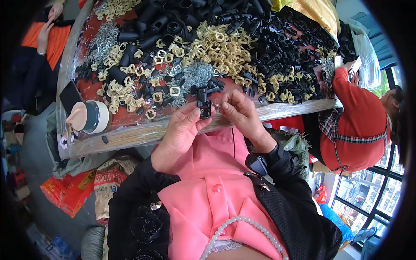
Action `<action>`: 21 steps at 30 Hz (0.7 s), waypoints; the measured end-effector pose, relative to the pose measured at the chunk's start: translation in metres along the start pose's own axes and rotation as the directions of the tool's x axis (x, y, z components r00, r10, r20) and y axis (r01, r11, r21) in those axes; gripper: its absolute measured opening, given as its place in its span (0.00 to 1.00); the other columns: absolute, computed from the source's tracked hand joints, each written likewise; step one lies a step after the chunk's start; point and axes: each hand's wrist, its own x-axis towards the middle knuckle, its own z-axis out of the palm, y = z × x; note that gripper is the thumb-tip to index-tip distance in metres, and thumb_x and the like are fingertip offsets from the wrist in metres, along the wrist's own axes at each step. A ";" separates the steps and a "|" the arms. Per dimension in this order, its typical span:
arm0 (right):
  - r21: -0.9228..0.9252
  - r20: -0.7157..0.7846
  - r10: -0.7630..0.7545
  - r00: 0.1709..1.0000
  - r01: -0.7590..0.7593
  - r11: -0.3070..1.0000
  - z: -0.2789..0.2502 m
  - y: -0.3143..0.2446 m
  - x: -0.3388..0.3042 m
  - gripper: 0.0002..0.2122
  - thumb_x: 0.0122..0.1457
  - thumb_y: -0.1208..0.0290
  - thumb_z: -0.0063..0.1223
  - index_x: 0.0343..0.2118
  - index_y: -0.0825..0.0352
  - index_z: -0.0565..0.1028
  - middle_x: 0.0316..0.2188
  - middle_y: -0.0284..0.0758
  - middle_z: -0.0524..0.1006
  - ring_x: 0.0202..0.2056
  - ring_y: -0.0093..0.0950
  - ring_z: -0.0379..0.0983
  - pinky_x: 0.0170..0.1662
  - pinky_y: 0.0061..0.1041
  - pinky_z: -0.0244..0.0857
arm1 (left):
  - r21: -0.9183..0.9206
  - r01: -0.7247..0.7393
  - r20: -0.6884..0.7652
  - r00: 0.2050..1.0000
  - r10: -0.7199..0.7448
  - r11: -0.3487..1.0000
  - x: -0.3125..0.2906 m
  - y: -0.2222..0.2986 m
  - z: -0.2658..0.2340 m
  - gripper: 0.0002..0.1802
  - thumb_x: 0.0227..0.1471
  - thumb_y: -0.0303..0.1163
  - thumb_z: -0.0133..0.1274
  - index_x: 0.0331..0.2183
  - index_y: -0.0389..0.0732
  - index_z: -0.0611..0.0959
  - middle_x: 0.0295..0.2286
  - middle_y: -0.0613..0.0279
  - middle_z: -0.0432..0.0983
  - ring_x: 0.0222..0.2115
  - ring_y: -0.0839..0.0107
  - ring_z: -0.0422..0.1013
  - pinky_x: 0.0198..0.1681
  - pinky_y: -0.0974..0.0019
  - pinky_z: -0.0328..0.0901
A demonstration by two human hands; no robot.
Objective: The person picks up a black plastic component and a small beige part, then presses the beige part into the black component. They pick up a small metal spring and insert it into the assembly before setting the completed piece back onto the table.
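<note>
My left hand [182, 126] grips a small black plastic fitting [203, 107] between thumb and fingers, held upright above the near table edge. Just right of it, my right hand [241, 112] is closed in a pinch, fingertips close to the fitting. Something thin and shiny seems to show at those fingertips, too small to name. Beyond the hands lie a heap of silvery metal pieces [196, 78], a pile of beige plastic clips [223, 48] and many black plastic parts [288, 52].
A wooden rim [130, 138] edges the red tabletop. At its left corner stand a dark green and white cup [96, 117] and a dark flat phone-like object [70, 97]. A person in red [357, 125] works at the right; another in orange [54, 50] is at the far left.
</note>
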 end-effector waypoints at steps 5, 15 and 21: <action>-0.326 0.007 -0.352 0.936 0.335 0.884 0.002 -0.017 0.003 0.02 0.51 0.78 0.46 0.26 0.68 0.65 0.24 0.30 0.66 0.27 0.22 0.62 0.29 0.18 0.56 | -0.026 0.093 0.015 0.996 -0.092 0.995 -0.001 0.003 -0.002 0.14 0.48 0.31 0.47 0.38 0.36 0.72 0.34 0.59 0.71 0.33 0.69 0.70 0.36 0.72 0.66; -0.652 0.154 -0.498 0.854 0.466 0.598 0.013 -0.028 0.000 0.07 0.41 0.81 0.51 0.26 0.67 0.68 0.25 0.36 0.66 0.27 0.34 0.62 0.28 0.24 0.57 | -0.032 0.140 -0.009 0.990 -0.140 0.990 -0.003 0.002 -0.001 0.14 0.48 0.30 0.47 0.38 0.35 0.72 0.33 0.60 0.71 0.32 0.71 0.70 0.34 0.73 0.67; -0.665 0.230 -0.488 0.842 0.502 0.553 0.012 -0.029 0.001 0.07 0.40 0.82 0.52 0.25 0.67 0.68 0.25 0.35 0.66 0.26 0.34 0.63 0.28 0.26 0.58 | 0.054 0.153 0.002 0.988 -0.154 0.987 -0.004 0.007 0.004 0.13 0.48 0.30 0.47 0.38 0.35 0.72 0.33 0.61 0.71 0.32 0.75 0.69 0.34 0.74 0.66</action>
